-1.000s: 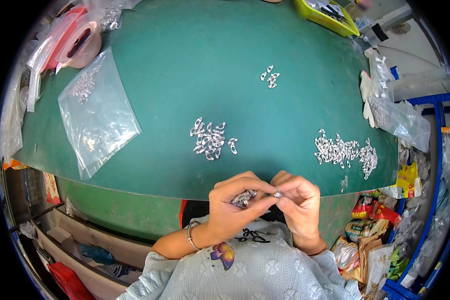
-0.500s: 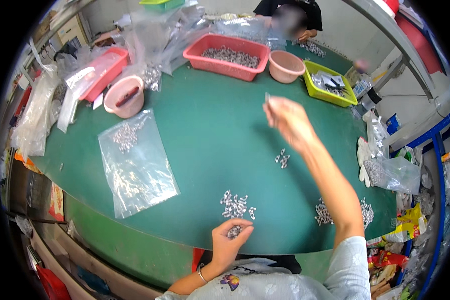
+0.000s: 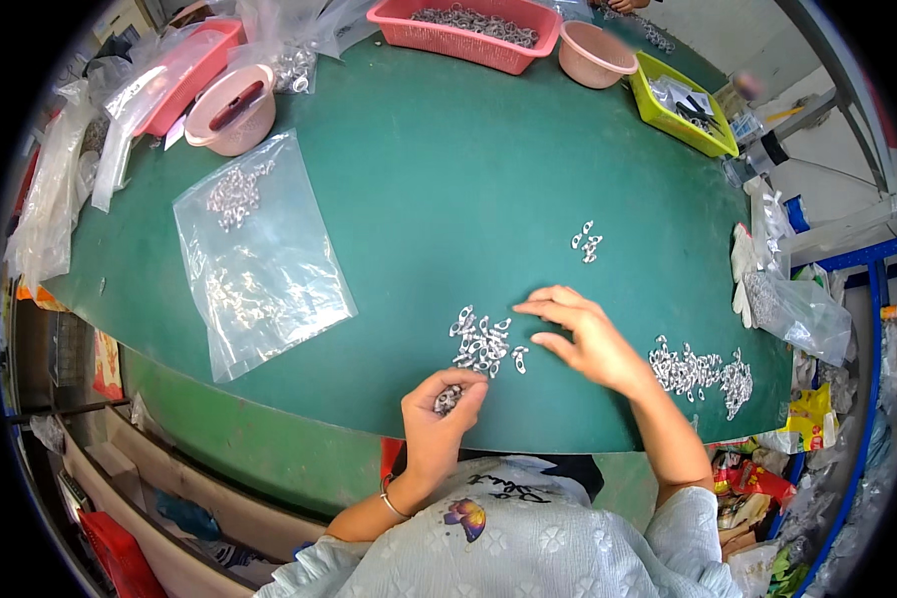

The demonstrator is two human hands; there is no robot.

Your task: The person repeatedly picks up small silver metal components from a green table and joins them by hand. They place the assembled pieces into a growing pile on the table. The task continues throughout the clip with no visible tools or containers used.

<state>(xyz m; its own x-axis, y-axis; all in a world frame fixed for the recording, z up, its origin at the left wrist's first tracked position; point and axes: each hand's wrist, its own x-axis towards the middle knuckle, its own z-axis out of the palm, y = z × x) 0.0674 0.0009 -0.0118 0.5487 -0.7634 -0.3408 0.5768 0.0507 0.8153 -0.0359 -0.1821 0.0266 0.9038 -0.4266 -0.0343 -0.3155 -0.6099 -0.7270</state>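
My left hand (image 3: 437, 411) is curled around a clutch of small silver metal clasps (image 3: 448, 399) at the table's near edge. Just beyond its fingertips lies a loose pile of the same clasps (image 3: 480, 341), and one clasp (image 3: 519, 359) sits apart to the right of it. My right hand (image 3: 586, 339) hovers at the right side of this pile, fingers spread and thumb apart, with nothing visible in it. Farther off, several clasps (image 3: 588, 242) form a small group. Two bigger heaps of clasps (image 3: 690, 371) lie to the right of my right forearm.
A clear plastic bag (image 3: 264, 269) with clasps inside lies flat on the green table (image 3: 419, 199). Behind it stand a pink bowl (image 3: 231, 112), a pink basket of metal parts (image 3: 468, 32), another pink bowl (image 3: 596, 55) and a yellow-green basket (image 3: 683, 108). A person's hand shows at the far edge.
My right hand has come back from the far middle of the table to the near pile, and its fingers have spread. My left hand still holds its clasps. The view has tilted downward.
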